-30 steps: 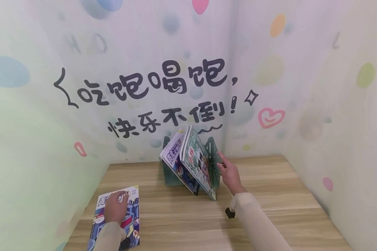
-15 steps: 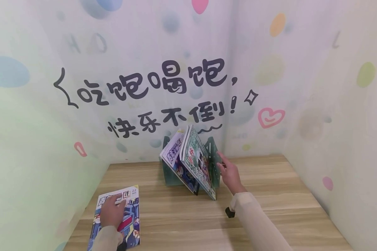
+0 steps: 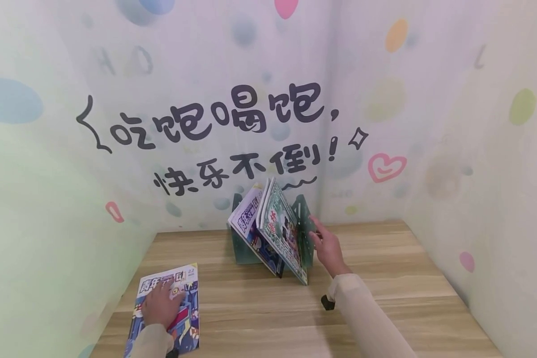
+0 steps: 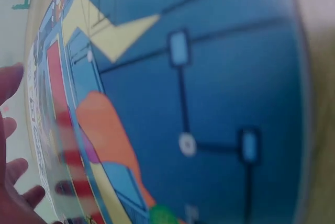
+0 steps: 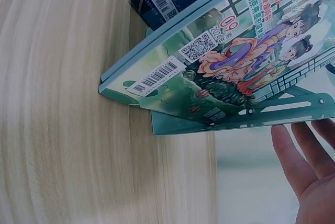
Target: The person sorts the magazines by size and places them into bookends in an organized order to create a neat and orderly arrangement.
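My left hand (image 3: 162,304) hovers low over a blue and white magazine (image 3: 190,328) lying at the table's left. In the left wrist view its fingers (image 4: 17,169) are spread and slightly bent above the glossy cover (image 4: 225,93). My right hand (image 3: 330,248) has its fingertips at the outer right side of a green metal bookend (image 3: 306,219). Straight fingers (image 5: 293,158) touch that side panel in the right wrist view. Leaning in the bookend are a green-covered magazine (image 3: 283,231) and a purple and white one (image 3: 247,219), both tilted.
The wooden table (image 3: 250,318) carries the bookend near its back edge. Behind it rises a pale wall (image 3: 232,59) with coloured dots and black lettering. Side walls close in the table at left and right.
My left hand has drawn back slightly down and left over the flat magazine, its fingers spreading. The right hand and the leaning magazines stay where they were.
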A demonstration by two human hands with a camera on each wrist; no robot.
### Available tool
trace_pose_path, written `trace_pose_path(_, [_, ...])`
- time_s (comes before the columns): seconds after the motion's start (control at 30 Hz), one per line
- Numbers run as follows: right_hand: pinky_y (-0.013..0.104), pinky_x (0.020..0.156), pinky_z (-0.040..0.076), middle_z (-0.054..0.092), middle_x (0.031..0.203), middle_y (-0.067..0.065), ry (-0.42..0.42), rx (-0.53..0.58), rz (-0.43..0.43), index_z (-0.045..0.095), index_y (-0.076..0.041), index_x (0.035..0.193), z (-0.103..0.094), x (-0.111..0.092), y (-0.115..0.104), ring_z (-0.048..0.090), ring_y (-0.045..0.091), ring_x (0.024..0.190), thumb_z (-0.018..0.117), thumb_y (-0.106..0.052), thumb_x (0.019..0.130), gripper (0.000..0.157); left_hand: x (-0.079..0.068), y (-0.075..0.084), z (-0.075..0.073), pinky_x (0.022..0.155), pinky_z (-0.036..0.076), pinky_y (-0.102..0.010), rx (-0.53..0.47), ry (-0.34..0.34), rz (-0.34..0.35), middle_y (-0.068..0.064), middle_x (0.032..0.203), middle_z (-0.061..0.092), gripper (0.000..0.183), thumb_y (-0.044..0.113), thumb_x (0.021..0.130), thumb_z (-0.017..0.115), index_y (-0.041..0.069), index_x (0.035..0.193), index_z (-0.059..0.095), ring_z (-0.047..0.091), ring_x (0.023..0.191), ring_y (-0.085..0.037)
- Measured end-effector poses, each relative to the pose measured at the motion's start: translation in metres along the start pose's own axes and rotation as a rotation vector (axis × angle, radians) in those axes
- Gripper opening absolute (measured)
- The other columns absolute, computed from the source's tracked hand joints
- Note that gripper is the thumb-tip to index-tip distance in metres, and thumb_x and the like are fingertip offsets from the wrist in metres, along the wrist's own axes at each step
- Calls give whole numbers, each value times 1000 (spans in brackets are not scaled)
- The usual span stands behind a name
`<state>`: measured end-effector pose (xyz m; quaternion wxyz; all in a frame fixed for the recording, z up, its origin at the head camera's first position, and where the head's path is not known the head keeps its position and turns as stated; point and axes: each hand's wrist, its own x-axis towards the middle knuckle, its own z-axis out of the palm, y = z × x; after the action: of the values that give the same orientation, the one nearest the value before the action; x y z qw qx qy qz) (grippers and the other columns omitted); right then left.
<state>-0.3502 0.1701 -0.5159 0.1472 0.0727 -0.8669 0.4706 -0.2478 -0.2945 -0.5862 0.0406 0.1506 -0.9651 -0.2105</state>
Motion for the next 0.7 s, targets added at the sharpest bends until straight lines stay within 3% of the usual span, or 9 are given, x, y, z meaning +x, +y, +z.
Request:
trace_pose_path(0.13, [41, 75, 58, 60, 128, 19, 3, -6, -3, 43, -30, 147, 0, 1, -1, 63, 33, 104, 55, -15, 100, 51, -2, -2, -4, 99, 1, -80, 23, -98, -20, -34, 152, 13, 84, 51, 88, 61, 7, 151, 27, 10, 132, -59])
trace_pose_path(0.3, [40, 76, 58, 60, 128, 20, 1, -6, -1, 43, -29, 147, -1, 1, -1, 63, 33, 104, 55, -14, 100, 51, 2, -10, -3, 92, -10, -83, 5, -150, -53, -35, 152, 4, 106, 69, 78, 62, 5, 152, 21, -1, 132, -61])
trace_pose_path(0.53, [43, 77, 58, 59, 129, 21, 1, -7, 2, 42, -31, 147, -1, 1, -1, 62, 33, 105, 54, -15, 100, 51, 11, -27, 5, 84, -14, -85, -20, -187, -129, -35, 152, -8, 132, 90, 59, 57, 5, 153, 17, -10, 130, -67])
trace_pose_path(0.7, [43, 77, 57, 58, 129, 22, 1, -14, -6, 41, -29, 148, -1, 1, -1, 62, 34, 105, 54, -14, 100, 51, 9, -29, 5, 86, -13, -85, -28, -166, -166, -35, 151, -9, 136, 92, 54, 57, 5, 152, 19, -13, 127, -69])
